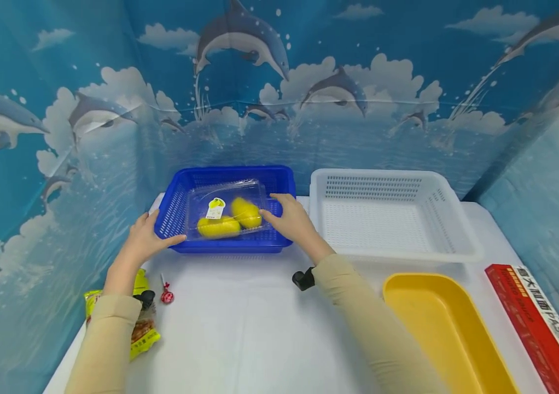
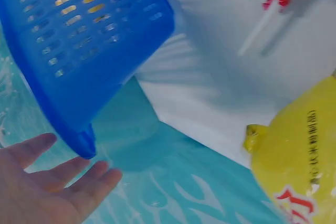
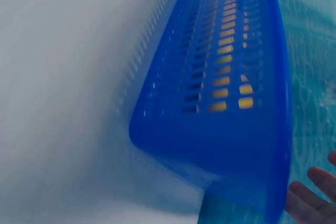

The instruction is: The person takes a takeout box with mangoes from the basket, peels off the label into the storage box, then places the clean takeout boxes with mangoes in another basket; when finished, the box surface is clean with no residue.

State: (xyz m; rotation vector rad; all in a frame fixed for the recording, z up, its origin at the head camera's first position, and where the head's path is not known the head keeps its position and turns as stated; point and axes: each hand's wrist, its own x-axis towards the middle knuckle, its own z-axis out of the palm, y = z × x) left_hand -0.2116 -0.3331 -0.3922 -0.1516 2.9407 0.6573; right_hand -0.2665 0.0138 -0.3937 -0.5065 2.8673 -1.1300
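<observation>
A clear plastic box [image 1: 201, 197] with a white label and yellow fruits [image 1: 219, 226] lies tilted inside the blue basket [image 1: 230, 247]. My left hand [image 1: 143, 238] is at the basket's left side, fingers spread, its thumb reaching over the rim to the box's near left corner. In the left wrist view the fingertips [image 2: 111, 176] lie beside the basket's corner, outside it. At the box's right end is my right hand [image 1: 293, 220], thumb and forefinger apart at its edge. The right wrist view catches only some loosely extended fingers [image 3: 310, 203] beyond the rim.
A white basket [image 1: 392, 254] stands right of the blue one, with a yellow tray [image 1: 437, 306] nearer me. A red pasta box [image 1: 535, 328] lies far right. Beside my left forearm are a lollipop [image 1: 167, 297] and yellow food bags [image 1: 144, 336]. A dolphin-print curtain [image 1: 260, 131] encloses the table.
</observation>
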